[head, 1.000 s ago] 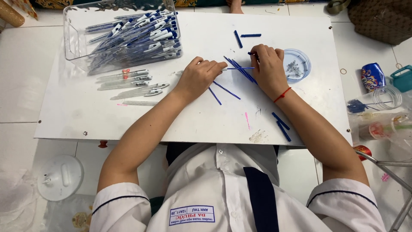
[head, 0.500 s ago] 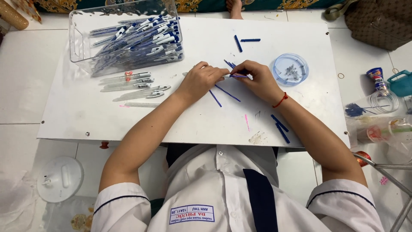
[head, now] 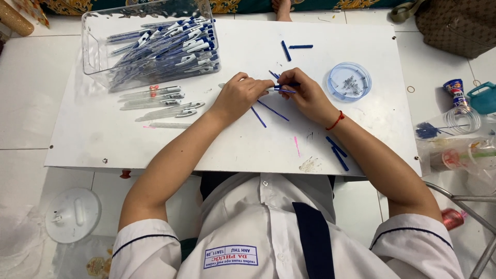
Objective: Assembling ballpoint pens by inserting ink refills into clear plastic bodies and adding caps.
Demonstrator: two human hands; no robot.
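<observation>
My left hand and my right hand meet over the middle of a white board. Together they pinch a thin pen barrel with a blue refill between the fingertips. My right wrist wears a red string. Loose blue refills lie on the board just below my hands. Several clear pen barrels lie in a row to the left of my left hand. A round clear lid holding small metal springs sits right of my right hand.
A clear plastic box full of blue and white pens stands at the board's far left. Two blue parts lie at the far edge, two more near my right forearm. Plastic cups and bags crowd the floor on the right; a white lid lies lower left.
My right hand came back from beside the spring lid to the middle and joined my left hand on the pen part. The view shifted slightly.
</observation>
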